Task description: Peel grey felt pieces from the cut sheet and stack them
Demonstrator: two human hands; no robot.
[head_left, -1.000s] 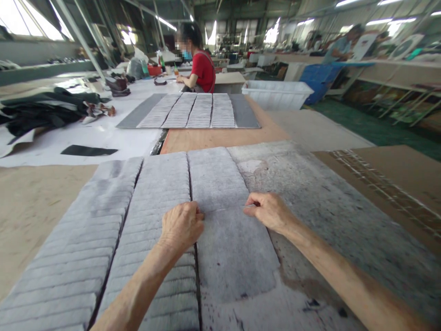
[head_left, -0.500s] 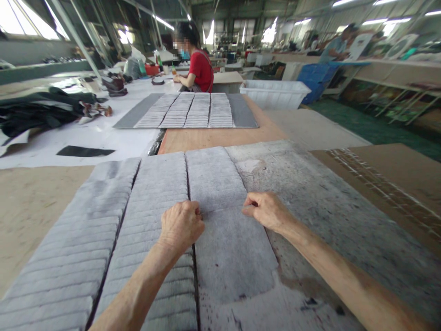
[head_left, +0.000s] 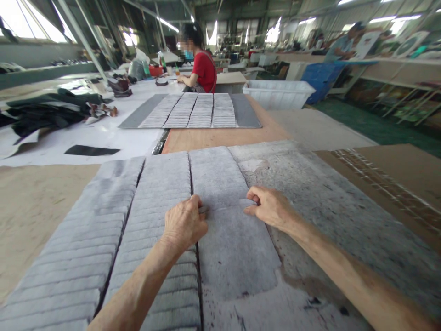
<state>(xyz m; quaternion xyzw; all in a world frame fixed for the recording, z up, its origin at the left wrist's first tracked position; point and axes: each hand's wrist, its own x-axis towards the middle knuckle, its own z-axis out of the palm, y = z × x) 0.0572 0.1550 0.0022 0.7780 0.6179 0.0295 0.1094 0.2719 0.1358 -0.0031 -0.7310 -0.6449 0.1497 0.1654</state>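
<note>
A stack of overlapping grey felt-like pieces [head_left: 217, 179] runs up the table in front of me, with a smooth lower stretch between my hands. My left hand [head_left: 186, 220] is closed at the left edge of one grey felt piece, fingers curled around its corner. At the opposite edge, my right hand [head_left: 270, 208] has thumb and forefinger around the pale end of the same piece. Beneath my left forearm lies a second overlapped column [head_left: 161, 184], and another column [head_left: 79, 239] is farther left. Dark gaps separate the columns.
A stained grey board [head_left: 310, 207] lies under the work, with brown cardboard [head_left: 389, 170] at right. Ahead, a grey panel [head_left: 248, 110] carries more layered columns. A co-worker in red [head_left: 205, 71] sits beyond, near a white bin [head_left: 279, 92]. Dark material [head_left: 44, 108] is piled left.
The right thumb and forefinger have parted a little, showing more of the grey end between them. My left fingers have shifted slightly. The whole view has drifted a little rightward.
</note>
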